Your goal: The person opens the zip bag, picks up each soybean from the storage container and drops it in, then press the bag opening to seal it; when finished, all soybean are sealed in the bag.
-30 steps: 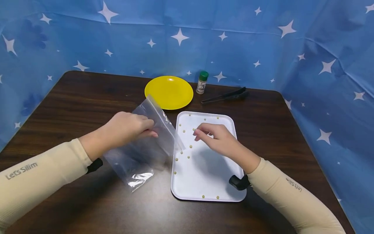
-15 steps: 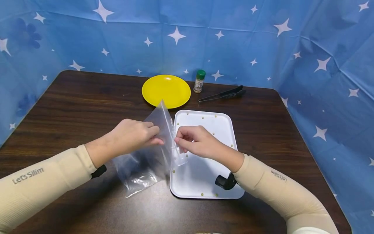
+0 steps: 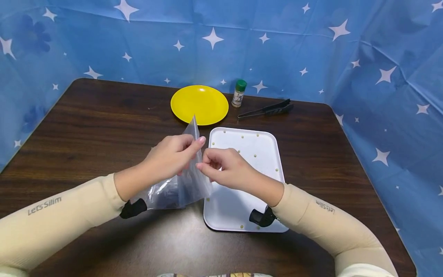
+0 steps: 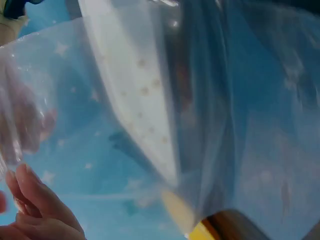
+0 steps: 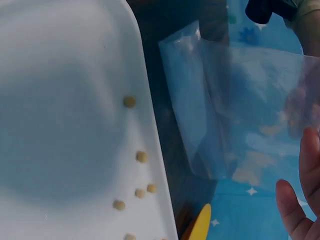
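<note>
My left hand (image 3: 169, 156) grips the upper part of a clear plastic bag (image 3: 164, 194), with the thumb raised beside its edge. In the left wrist view the plastic spreads across the picture, and my left fingertips are at its rim at lower left. My right hand (image 3: 230, 169) pinches at the bag's near-right edge, thumb and forefinger curled in a loop, above the left side of a white tray (image 3: 261, 219). In the right wrist view, my right fingers overlap the bag (image 5: 190, 105). Small round tan pellets (image 5: 142, 157) lie scattered on the tray.
Beyond the bag is a yellow plate (image 3: 199, 104). A green-capped seasoning jar (image 3: 238, 93) stands right of it, and black-handled tongs (image 3: 266, 109) lie farther right. The dark wooden table (image 3: 104, 111) backs onto a blue star-printed curtain (image 3: 145, 42).
My right hand has moved left from over the tray to the bag's edge. My left hand has shifted slightly right, thumb now raised, and the bag has turned more upright and narrower in the head view.
</note>
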Available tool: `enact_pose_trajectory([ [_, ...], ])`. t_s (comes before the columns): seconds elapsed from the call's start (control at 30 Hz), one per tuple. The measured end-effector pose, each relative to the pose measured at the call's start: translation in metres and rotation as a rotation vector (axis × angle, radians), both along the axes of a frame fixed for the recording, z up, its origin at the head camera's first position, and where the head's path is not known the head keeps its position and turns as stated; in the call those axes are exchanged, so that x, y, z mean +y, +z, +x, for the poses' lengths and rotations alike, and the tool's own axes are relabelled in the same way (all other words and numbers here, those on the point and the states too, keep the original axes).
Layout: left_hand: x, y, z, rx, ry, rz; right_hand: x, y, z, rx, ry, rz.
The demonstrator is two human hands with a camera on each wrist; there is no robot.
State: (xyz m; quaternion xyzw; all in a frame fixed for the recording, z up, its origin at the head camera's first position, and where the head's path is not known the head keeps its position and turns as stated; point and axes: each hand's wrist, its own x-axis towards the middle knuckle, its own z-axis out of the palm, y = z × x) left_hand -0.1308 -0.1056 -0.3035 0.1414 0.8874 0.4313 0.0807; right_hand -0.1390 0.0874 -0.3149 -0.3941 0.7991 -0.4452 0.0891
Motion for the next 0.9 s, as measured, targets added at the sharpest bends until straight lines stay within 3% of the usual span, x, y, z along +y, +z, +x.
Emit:
enact_pose_trajectory([
  [0.27,0.004,-0.012,0.000,-0.024,-0.018,0.141,-0.004,-0.009,0.004,-0.096,-0.062,-0.095],
  [0.47,0.003,-0.014,0.003,0.010,-0.008,0.156,-0.008,-0.016,0.006,-0.238,-0.133,-0.198],
  [0.67,0.009,-0.017,0.003,0.023,0.013,0.169,-0.017,-0.014,0.006,-0.147,-0.246,-0.104],
  [0.9,0.010,-0.016,0.004,-0.011,0.038,0.259,-0.023,-0.019,0.000,-0.165,-0.258,-0.170],
])
